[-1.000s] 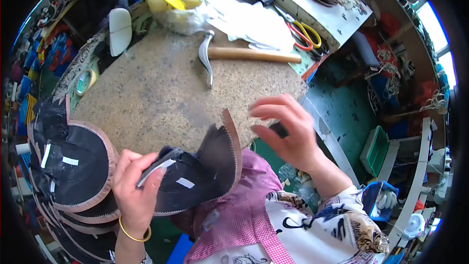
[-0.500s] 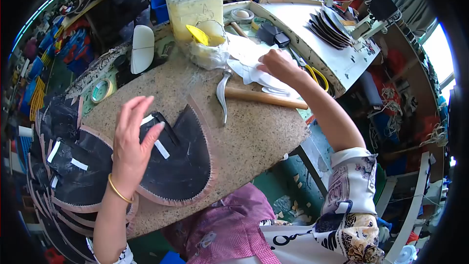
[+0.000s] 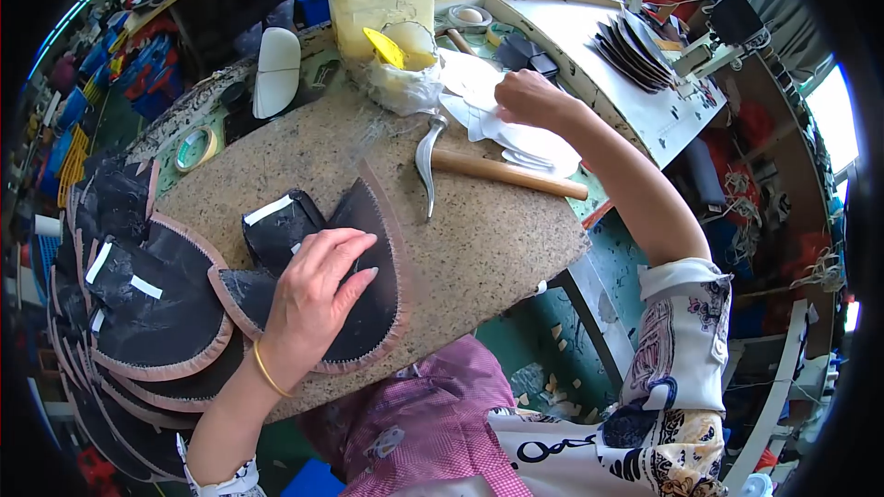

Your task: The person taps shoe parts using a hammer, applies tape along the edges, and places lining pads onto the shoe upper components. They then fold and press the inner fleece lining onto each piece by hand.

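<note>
Black pinkish-edged piece (image 3: 373, 313) lies on the desk (image 3: 497, 267) left of frame centre; left hand (image 3: 313, 294) over it, thumb and fingers apart; right hand (image 3: 527, 97) at white pieces (image 3: 541, 144), upper centre, whether its fingers grip I cannot tell

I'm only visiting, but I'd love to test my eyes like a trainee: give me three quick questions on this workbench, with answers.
1. Multiple choice: which thing is the right hand nearest to?
A) yellow tool
B) white pieces
C) blue bin

2. True or false: the hammer stands upright on the end of its handle.

3. Fill in the blank: the left hand, over a black piece, has a gold-coloured ____ around its wrist.

Key:
1. B
2. False; the hammer lies flat on the speckled worktop.
3. bracelet
</note>
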Available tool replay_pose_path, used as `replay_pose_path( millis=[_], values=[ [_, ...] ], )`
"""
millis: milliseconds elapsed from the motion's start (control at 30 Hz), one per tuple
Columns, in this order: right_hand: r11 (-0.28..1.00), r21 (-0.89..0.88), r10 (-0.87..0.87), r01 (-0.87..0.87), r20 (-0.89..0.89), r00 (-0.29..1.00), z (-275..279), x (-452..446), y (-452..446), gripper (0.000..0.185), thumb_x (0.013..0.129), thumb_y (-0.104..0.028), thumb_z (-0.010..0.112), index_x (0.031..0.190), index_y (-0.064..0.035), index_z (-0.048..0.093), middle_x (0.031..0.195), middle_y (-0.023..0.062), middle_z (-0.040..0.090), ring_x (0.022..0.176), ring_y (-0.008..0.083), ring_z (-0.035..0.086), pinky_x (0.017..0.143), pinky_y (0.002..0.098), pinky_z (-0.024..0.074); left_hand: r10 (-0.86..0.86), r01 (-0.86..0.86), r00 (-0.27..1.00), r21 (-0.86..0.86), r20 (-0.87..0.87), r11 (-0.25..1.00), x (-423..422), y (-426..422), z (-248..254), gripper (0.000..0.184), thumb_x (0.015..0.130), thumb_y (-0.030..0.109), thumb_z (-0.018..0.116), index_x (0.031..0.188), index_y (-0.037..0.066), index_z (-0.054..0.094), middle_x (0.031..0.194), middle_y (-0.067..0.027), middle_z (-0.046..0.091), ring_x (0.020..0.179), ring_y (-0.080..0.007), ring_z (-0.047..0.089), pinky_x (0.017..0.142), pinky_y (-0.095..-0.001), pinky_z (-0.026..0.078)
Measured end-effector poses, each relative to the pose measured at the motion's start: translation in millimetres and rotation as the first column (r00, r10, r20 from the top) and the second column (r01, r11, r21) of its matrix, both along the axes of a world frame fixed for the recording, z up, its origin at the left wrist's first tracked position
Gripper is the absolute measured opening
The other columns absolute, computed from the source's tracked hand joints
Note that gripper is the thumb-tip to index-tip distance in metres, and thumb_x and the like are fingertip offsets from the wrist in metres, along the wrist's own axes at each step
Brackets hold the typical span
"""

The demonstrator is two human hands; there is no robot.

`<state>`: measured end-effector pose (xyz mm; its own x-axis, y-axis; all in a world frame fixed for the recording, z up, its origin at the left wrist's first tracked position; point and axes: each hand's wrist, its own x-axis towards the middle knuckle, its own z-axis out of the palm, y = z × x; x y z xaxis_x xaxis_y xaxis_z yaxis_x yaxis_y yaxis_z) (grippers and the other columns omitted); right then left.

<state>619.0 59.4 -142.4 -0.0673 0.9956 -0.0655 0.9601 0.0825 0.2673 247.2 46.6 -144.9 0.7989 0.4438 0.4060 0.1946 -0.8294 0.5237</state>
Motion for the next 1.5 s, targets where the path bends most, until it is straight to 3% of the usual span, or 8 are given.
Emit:
replay_pose_path(
  millis=[167, 300, 367, 567, 1000, 1233, 1367, 1500],
  values=[
    [0.944, 0.185, -0.306, 0.272, 0.192, 0.932, 11, 2, 2, 0.019, 0.074, -0.016, 0.059, 0.061, -0.0033, 0.063, 0.062, 0.0145, 0.063, 0.057, 0.0280, 0.064, 0.050, 0.0376, 0.0513, 0.021, -0.022, 1.000, 0.029, 0.015, 0.999, -6, -7, 3, 0.031, 0.076, 0.006, 0.067, 0.106, 0.002, 0.059, 0.101, -0.0119, 0.058, 0.092, -0.0301, 0.057, 0.079, -0.0371, 0.048],
    [0.416, 0.806, -0.169, 0.420, -0.386, 0.907, 76, 12, -73, 0.018, 0.084, -0.019, 0.061, 0.097, -0.0122, 0.070, 0.075, 0.0102, 0.069, 0.063, 0.0136, 0.065, 0.059, 0.0284, 0.0526, 0.060, -0.047, 0.995, -0.171, 0.075, 0.984, -22, 2, 6, 0.028, 0.081, 0.003, 0.063, 0.108, -0.001, 0.059, 0.104, -0.0143, 0.061, 0.095, -0.0261, 0.061, 0.080, -0.0317, 0.048],
    [0.530, 0.504, 0.360, 0.681, -0.862, 0.358, 84, -38, -105, 0.027, 0.090, -0.015, 0.058, 0.110, 0.0035, 0.062, 0.093, 0.0097, 0.068, 0.077, 0.0149, 0.066, 0.068, 0.0230, 0.0543, 0.156, -0.083, 0.983, -0.511, 0.101, 0.855, -23, 4, 9, 0.037, 0.091, 0.012, 0.057, 0.124, -0.001, 0.051, 0.112, -0.0092, 0.060, 0.098, -0.0159, 0.059, 0.081, -0.0272, 0.048],
    [0.913, -0.229, -0.064, 0.337, -0.897, -0.437, -13, -188, -120, 0.023, 0.088, -0.014, 0.062, 0.101, 0.0048, 0.064, 0.084, 0.0110, 0.067, 0.071, 0.0168, 0.066, 0.061, 0.0297, 0.0577, 0.123, -0.053, 0.992, -0.858, 0.011, 0.511, -45, 3, 17, 0.047, 0.086, 0.023, 0.066, 0.123, -0.002, 0.051, 0.081, -0.0015, 0.058, 0.070, -0.0071, 0.054, 0.062, -0.0210, 0.046],
    [0.961, -0.006, -0.199, 0.276, -0.708, 0.677, -32, -238, -113, 0.054, 0.076, -0.008, 0.068, 0.125, -0.0108, 0.047, 0.069, 0.0030, 0.060, 0.060, 0.0151, 0.059, 0.056, 0.0288, 0.0474, 0.303, -0.374, 0.918, -0.301, -0.257, 0.877, -77, -19, -23, 0.031, 0.076, 0.005, 0.068, 0.104, 0.006, 0.055, 0.072, -0.0057, 0.053, 0.067, -0.0217, 0.058, 0.058, -0.0318, 0.046],
    [0.914, 0.223, -0.096, 0.338, -0.691, 0.716, -37, -201, -81, 0.059, 0.079, -0.020, 0.072, 0.130, -0.0051, 0.045, 0.095, 0.0080, 0.062, 0.078, 0.0141, 0.060, 0.071, 0.0269, 0.0509, 0.418, -0.404, 0.908, 0.187, -0.040, 0.896, -71, 16, -15, 0.036, 0.081, 0.007, 0.062, 0.116, 0.004, 0.055, 0.105, -0.0106, 0.054, 0.094, -0.0289, 0.055, 0.080, -0.0374, 0.047],
    [0.924, 0.023, 0.041, 0.382, -0.998, -0.040, -39, -199, -59, 0.047, 0.079, -0.007, 0.069, 0.123, -0.0008, 0.052, 0.096, 0.0027, 0.061, 0.087, 0.0101, 0.056, 0.076, 0.0263, 0.0472, 0.566, -0.533, 0.815, 0.223, -0.123, 0.816, -49, 71, -43, 0.045, 0.090, 0.030, 0.056, 0.121, -0.002, 0.051, 0.107, -0.0187, 0.056, 0.097, -0.0326, 0.055, 0.084, -0.0404, 0.046],
    [0.932, -0.311, -0.039, 0.186, -0.595, -0.803, -44, -199, -78, 0.042, 0.088, -0.026, 0.060, 0.122, -0.0038, 0.054, 0.108, 0.0081, 0.062, 0.096, 0.0176, 0.059, 0.087, 0.0339, 0.0470, 0.479, -0.424, 0.869, -0.316, 0.121, 0.849, -46, 70, -19, 0.017, 0.085, 0.014, 0.064, 0.096, 0.003, 0.067, 0.085, -0.0105, 0.059, 0.079, -0.0221, 0.059, 0.069, -0.0298, 0.045]
  ],
)
